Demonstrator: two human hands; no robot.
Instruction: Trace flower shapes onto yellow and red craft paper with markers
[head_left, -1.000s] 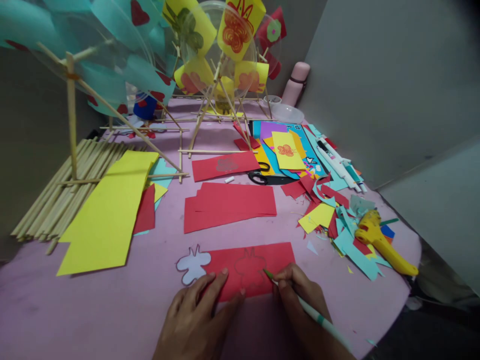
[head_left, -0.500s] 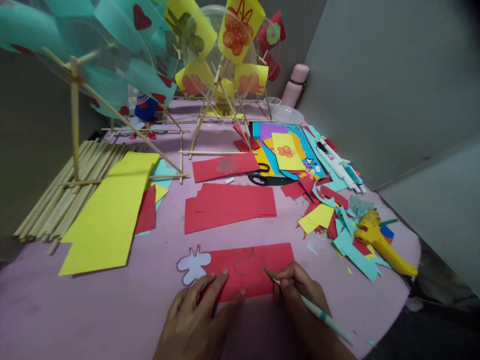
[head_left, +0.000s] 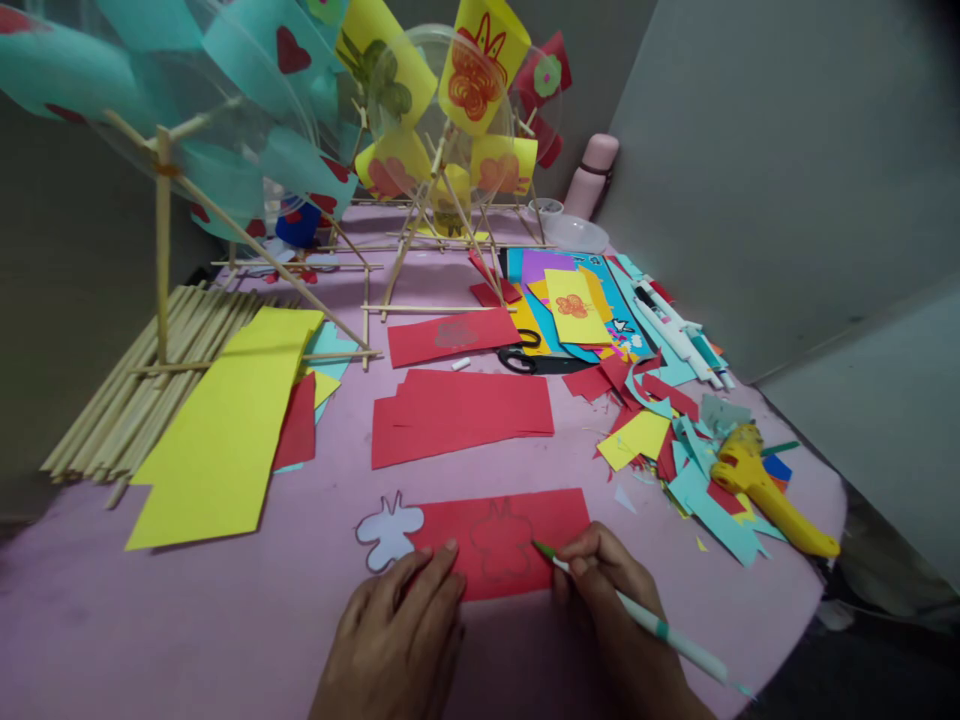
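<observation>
My right hand (head_left: 611, 590) pinches a white marker with a green tip (head_left: 671, 638). The green tip is at the right edge of a butterfly outline drawn on a red paper strip (head_left: 566, 515); whether it touches cannot be made out. My left hand (head_left: 397, 620) lies with fingers stretched over the strip's lower left part. A white butterfly cutout (head_left: 391, 533) with a dark edge sits at the strip's left end, close to my left fingertips. Beyond them lies a small stack of red strips (head_left: 472, 410).
Yellow strips (head_left: 217, 430) and wooden sticks (head_left: 127, 400) lie at left. Stick-framed paper wheels (head_left: 442, 120) stand behind. Scissors (head_left: 517, 355), paper scraps (head_left: 637, 435), markers (head_left: 679, 335) and a yellow glue gun (head_left: 772, 495) are on the right. A pink bottle (head_left: 592, 175) stands far back.
My left thumb has drawn in from the paper toward the other fingers. The marker in my right hand has shifted very slightly, and the view has moved a little.
</observation>
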